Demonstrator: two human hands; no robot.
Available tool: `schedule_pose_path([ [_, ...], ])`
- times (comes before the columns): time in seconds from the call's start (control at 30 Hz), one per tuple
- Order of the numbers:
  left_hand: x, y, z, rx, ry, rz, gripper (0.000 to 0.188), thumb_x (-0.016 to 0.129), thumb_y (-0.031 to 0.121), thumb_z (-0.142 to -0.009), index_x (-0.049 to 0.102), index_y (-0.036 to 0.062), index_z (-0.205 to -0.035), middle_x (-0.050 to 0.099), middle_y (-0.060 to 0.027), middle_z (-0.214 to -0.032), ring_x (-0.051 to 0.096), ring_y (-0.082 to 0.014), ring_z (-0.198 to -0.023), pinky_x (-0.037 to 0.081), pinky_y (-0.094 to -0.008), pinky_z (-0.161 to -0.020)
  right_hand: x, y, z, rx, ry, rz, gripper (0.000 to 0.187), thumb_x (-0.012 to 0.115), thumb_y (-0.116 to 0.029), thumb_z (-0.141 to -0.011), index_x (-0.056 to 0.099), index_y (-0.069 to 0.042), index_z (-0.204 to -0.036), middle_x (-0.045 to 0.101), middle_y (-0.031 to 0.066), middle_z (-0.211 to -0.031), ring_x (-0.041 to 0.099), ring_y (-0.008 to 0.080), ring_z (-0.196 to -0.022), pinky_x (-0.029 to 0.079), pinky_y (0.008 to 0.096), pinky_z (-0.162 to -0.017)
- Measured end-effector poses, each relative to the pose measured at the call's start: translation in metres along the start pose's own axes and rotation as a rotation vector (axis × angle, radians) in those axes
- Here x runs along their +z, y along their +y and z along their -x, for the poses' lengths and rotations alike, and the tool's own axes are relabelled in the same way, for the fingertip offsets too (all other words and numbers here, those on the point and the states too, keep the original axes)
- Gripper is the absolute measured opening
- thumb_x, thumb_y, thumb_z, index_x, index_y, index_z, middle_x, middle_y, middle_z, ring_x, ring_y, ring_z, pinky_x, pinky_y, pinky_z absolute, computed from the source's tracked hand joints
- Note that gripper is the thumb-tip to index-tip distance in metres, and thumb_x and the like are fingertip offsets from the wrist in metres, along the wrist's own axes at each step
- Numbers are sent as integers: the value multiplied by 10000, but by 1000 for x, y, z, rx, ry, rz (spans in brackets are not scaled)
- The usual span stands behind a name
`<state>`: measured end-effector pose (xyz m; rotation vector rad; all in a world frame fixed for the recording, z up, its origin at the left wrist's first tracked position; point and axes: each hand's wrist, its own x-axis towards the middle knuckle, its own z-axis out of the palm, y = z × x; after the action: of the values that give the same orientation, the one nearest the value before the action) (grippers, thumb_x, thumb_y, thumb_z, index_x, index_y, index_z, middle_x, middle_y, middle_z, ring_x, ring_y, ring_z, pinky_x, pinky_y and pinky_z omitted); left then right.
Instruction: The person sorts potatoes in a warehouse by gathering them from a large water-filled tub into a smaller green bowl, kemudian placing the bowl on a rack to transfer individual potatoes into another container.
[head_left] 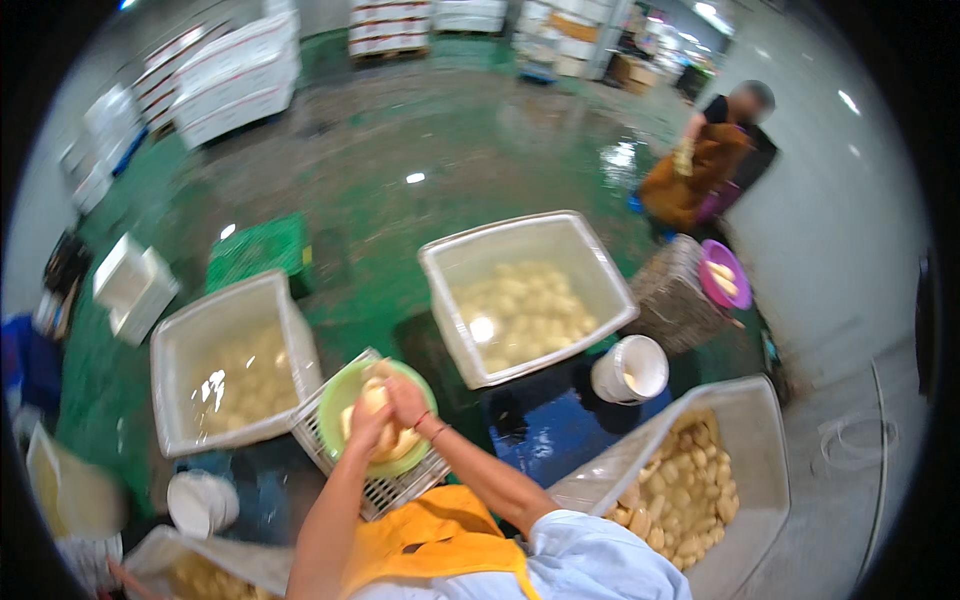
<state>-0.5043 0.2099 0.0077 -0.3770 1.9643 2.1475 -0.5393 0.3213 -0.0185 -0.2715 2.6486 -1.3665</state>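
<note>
Head view: both hands (pixel 388 412) over green bowl (pixel 345 395).

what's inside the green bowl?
Pale peeled pieces lie in the green bowl. Both hands, left and right, are over it on one piece, hiding the bowl's middle. The bowl sits on a white grid crate.

Three big white tubs of peeled pale tubers: left (pixel 225 360), middle (pixel 525 295), right (pixel 690 480). One green bowl (pixel 345 395). One purple bowl (pixel 725 275). Two white buckets (pixel 630 370) (pixel 200 500). One white slatted crate (pixel 395 490).
</note>
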Motion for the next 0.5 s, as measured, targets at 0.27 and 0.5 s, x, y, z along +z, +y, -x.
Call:
schedule_pose_path([
  [0.27, -12, -10, -15, -402, -153, 352, 351, 536, 88, -822, 437, 23, -1152, 534, -106, -1047, 554, -208, -917, 478, -314, -776, -16, -7, 20, -140, 150, -482, 426, 436, -274, -867, 449, 12, -1182, 476, 168, -1193, 440, 272, -1120, 302, 320, -970],
  [0.5, 11, 37, 4, -76, -189, 39, 481, 565, 35, -708, 416, 22, -1165, 514, -86, -1043, 530, -187, -935, 447, -287, -795, -31, -24, 14, 160, 106, -900, 365, 465, -199, -869, 444, -14, -1184, 524, 76, -1107, 489, 144, -1011, 389, 256, -871],
])
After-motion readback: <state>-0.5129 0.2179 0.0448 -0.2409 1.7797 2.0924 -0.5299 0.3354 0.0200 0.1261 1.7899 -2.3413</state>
